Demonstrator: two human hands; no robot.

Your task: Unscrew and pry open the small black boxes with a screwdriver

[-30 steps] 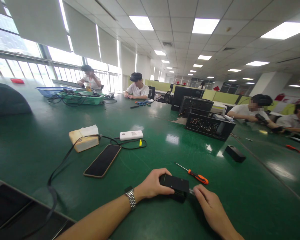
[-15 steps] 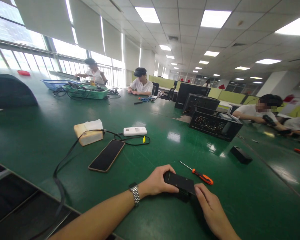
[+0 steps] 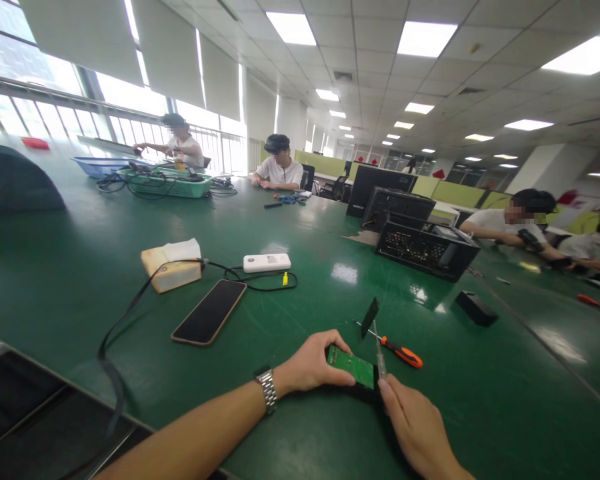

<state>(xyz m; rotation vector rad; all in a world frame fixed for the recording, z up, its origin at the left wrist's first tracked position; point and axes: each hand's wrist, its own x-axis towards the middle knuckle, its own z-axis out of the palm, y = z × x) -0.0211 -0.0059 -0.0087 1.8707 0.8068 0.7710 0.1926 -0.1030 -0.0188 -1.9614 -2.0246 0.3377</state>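
My left hand (image 3: 316, 360) grips a small black case whose top is uncovered, with a green circuit board (image 3: 351, 363) showing inside. My right hand (image 3: 415, 417) is closed around a thin screwdriver (image 3: 381, 357) with a clear handle, its shaft pointing up. At the tip of that shaft a flat black cover plate (image 3: 369, 318) stands tilted in the air above the case; how it stays there I cannot tell. Just behind, an orange-and-black screwdriver (image 3: 403, 352) lies on the green table (image 3: 290, 427), partly hidden by the cover and tool.
Left of my hands lie a phone (image 3: 210, 312), a white power bank (image 3: 267, 263) with a cable, and a tissue pack (image 3: 173, 265). A black computer case (image 3: 425, 250) and a small black box (image 3: 476, 309) stand to the right. Baskets (image 3: 167, 183) and co-workers (image 3: 280, 167) are farther back.
The black cover plate has come off the case and risen, exposing the green circuit board. The clear-handled screwdriver now shows in my right hand. My left hand keeps its grip.
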